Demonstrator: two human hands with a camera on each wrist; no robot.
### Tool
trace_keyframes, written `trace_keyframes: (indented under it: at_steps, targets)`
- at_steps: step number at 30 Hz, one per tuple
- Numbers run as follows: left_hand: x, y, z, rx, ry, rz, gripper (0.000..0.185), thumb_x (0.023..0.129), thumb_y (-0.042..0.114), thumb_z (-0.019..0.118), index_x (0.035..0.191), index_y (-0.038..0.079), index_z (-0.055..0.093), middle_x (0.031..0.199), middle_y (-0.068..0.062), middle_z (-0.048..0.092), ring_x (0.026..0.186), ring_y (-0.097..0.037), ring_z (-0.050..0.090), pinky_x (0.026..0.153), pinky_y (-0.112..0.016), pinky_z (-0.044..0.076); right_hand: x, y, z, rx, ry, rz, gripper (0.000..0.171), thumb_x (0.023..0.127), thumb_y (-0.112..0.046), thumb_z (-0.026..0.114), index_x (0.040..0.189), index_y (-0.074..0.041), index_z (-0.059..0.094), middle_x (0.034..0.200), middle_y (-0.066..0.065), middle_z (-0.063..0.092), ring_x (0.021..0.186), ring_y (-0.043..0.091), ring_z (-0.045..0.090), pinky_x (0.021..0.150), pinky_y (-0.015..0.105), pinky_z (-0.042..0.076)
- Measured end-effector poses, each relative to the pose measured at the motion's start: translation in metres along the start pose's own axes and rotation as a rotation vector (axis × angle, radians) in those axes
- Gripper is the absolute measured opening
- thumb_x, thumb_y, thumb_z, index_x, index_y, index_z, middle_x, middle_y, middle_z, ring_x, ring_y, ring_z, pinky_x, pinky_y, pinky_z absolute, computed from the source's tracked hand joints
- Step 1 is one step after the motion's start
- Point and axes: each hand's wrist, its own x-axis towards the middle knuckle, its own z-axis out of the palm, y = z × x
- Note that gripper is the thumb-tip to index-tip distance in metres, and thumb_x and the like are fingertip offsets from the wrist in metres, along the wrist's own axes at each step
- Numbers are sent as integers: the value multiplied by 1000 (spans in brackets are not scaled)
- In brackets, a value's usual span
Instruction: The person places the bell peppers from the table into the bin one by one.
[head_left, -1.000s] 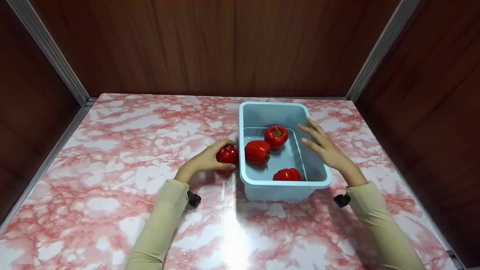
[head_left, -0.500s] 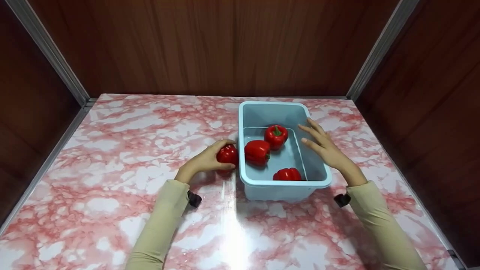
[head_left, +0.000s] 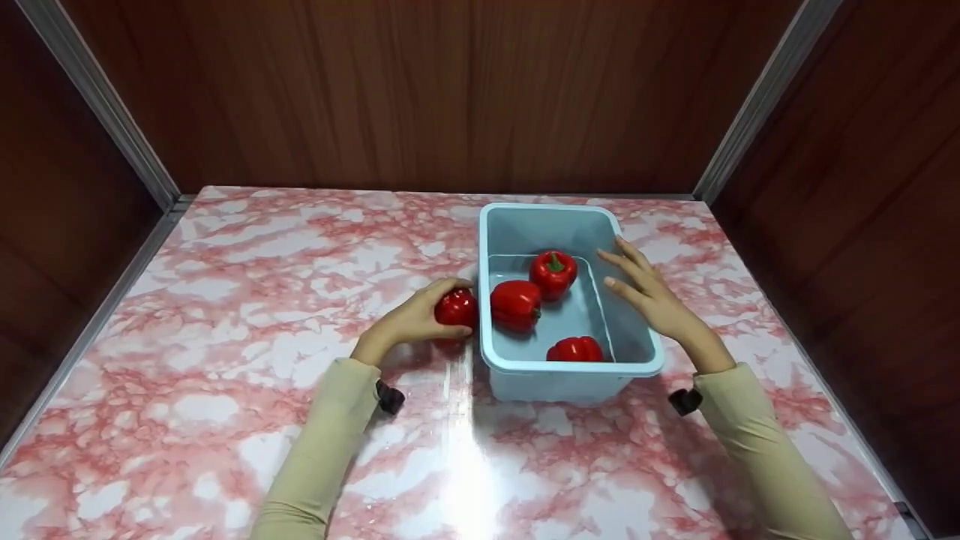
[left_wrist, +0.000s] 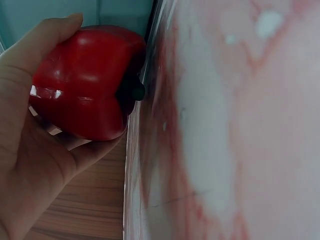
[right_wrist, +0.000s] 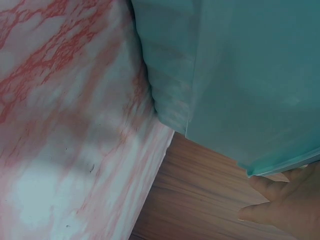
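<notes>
My left hand [head_left: 411, 315] grips a glossy red bell pepper [head_left: 456, 307], thumb on its near side and fingers round the far side. The pepper is outside a light blue plastic bin [head_left: 555, 385], close to its left wall. In the left wrist view the green stem [left_wrist: 135, 92] points toward the tabletop; whether the pepper touches it I cannot tell. At the bin's right rim is my right hand [head_left: 660, 304], its fingers spread and reaching over the edge. Inside the bin lie three red bell peppers: one at the back [head_left: 553, 274], one at left [head_left: 516, 306], one in front [head_left: 575, 349], partly hidden.
A red-and-white marbled tabletop [head_left: 225, 337] carries the bin right of centre. Dark wood panels [head_left: 420, 90] with grey metal corner strips enclose the back and both sides. Bright glare [head_left: 469, 480] lies on the front of the table.
</notes>
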Motion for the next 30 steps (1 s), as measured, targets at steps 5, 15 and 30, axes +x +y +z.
trace_keyframes:
  at_steps: [5, 15, 30]
  targets:
    - [0, 1, -1, -4, -4, -10, 69, 73, 41, 76, 132, 24, 44, 131, 1, 48, 120, -17, 46, 96, -38, 43, 5, 24, 3, -16, 14, -8, 46, 97, -25, 48, 141, -13, 40, 155, 12, 8, 141, 33, 3, 104, 64, -11]
    - [-1, 2, -3, -19, 2, -13, 69, 73, 38, 77, 132, 21, 45, 131, 3, 48, 120, -15, 46, 96, -36, 43, 6, 35, 4, -19, 28, -22, 49, 95, -34, 48, 141, -18, 41, 155, 8, 10, 142, 31, 2, 103, 63, -15]
    - [-3, 3, -5, -18, 5, -27, 70, 72, 41, 77, 132, 23, 45, 131, 4, 48, 119, -16, 47, 95, -37, 44, -1, 0, 1, 3, 8, 0, 45, 96, -16, 47, 139, -3, 40, 153, 21, 9, 140, 39, 2, 103, 65, -12]
